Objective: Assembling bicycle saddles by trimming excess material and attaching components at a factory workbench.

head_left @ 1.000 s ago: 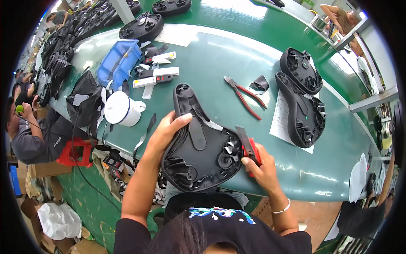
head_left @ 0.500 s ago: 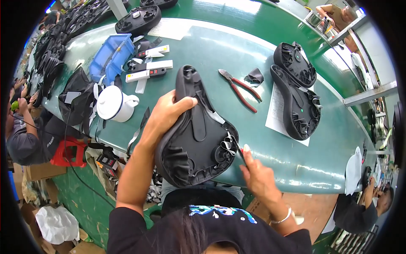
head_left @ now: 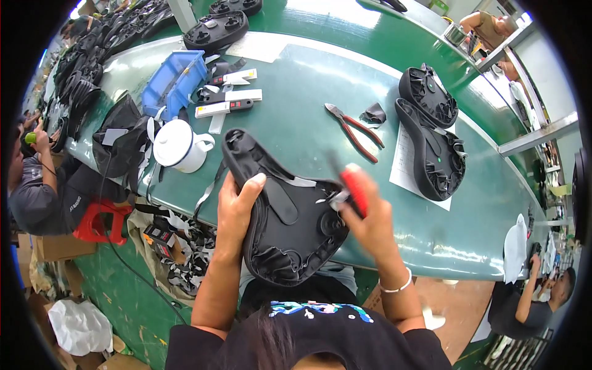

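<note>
An upturned bicycle saddle is tilted over the table's near edge, its dark shell and gathered black cover edge showing. My left hand grips its left side, thumb over the rim. My right hand is closed around a red-handled tool, whose dark front end points up and away, smeared by motion. The right thumb and fingers are close to a pale loose flap on the saddle's right rim; whether they pinch it, I cannot tell.
Red-handled pliers and a black scrap lie beyond. Two more saddles rest on paper at right. To the left stand a white enamel mug, a blue bin and cutters. Co-workers sit on both sides.
The saddle's nose has swung left and nearer to me, my left hand moving with it. My right hand has raised the tool from the rim, its tip now pointing away above the saddle.
</note>
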The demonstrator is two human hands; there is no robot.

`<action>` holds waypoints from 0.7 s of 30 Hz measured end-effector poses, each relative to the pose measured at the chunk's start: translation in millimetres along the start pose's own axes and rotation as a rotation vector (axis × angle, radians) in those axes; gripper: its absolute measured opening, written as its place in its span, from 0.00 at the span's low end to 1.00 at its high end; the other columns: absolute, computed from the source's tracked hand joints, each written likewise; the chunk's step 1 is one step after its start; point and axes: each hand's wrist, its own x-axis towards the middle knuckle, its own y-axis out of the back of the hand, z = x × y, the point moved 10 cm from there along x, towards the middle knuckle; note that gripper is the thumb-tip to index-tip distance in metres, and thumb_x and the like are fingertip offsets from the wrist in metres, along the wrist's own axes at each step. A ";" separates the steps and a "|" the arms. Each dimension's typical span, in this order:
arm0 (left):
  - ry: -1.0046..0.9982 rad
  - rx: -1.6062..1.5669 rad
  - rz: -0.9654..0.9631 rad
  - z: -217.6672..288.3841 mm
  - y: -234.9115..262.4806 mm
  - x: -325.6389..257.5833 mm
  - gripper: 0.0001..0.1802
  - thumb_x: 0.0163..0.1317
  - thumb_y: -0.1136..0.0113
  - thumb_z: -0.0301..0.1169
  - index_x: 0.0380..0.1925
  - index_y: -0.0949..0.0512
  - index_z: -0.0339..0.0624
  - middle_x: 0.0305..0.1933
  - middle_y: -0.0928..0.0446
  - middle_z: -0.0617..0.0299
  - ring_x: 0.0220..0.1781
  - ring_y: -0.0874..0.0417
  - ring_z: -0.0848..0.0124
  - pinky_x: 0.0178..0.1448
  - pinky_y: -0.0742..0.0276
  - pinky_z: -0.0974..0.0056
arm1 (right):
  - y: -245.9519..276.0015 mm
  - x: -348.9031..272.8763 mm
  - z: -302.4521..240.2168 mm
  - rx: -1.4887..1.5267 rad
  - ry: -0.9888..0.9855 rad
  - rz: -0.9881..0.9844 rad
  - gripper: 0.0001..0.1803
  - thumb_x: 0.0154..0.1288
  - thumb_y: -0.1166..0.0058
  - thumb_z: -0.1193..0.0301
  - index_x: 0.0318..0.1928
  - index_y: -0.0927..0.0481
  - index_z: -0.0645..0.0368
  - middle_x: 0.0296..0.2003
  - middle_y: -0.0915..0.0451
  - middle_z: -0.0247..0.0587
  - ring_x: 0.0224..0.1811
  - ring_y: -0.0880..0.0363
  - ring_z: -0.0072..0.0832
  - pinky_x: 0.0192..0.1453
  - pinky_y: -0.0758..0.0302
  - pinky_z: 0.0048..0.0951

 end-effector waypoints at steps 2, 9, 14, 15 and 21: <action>-0.177 0.012 0.181 -5.1 27.2 -5.5 0.26 0.55 0.36 0.34 0.50 0.34 0.33 0.42 0.28 0.61 0.41 0.28 0.74 0.48 0.30 0.67 | 26.8 -2.7 48.2 0.281 -0.302 0.114 0.34 0.55 0.40 0.79 0.62 0.37 0.58 0.42 0.23 0.43 0.30 0.22 0.25 0.29 0.24 0.23; -0.900 1.056 -0.419 63.5 -133.4 -36.3 0.23 0.45 0.33 0.36 0.43 0.26 0.43 0.39 0.27 0.58 0.44 0.29 0.60 0.49 0.36 0.58 | 13.1 -2.3 31.7 0.354 -0.334 0.060 0.34 0.56 0.40 0.76 0.62 0.39 0.59 0.39 0.21 0.42 0.32 0.21 0.24 0.33 0.22 0.25; -0.747 0.942 -0.585 20.8 -142.2 1.9 0.08 0.53 0.38 0.36 0.26 0.21 0.44 0.24 0.28 0.59 0.31 0.31 0.62 0.42 0.39 0.59 | 40.2 -27.7 46.5 0.183 -0.297 -0.094 0.32 0.59 0.40 0.73 0.63 0.37 0.59 0.43 0.19 0.47 0.40 0.17 0.34 0.41 0.22 0.30; -0.729 0.838 -0.574 22.5 -139.4 -0.1 0.09 0.54 0.39 0.36 0.23 0.21 0.43 0.22 0.29 0.58 0.30 0.31 0.61 0.41 0.39 0.60 | 46.3 -36.5 47.9 0.017 -0.214 -0.134 0.32 0.59 0.40 0.73 0.63 0.36 0.58 0.44 0.19 0.47 0.42 0.17 0.36 0.41 0.22 0.31; -0.652 0.841 -0.530 24.6 -141.5 8.8 0.13 0.56 0.42 0.36 0.18 0.23 0.41 0.20 0.27 0.56 0.27 0.30 0.61 0.40 0.37 0.59 | 10.9 -22.7 24.8 -0.388 0.004 -0.398 0.33 0.59 0.41 0.67 0.65 0.35 0.45 0.20 0.31 0.36 0.18 0.29 0.35 0.19 0.34 0.34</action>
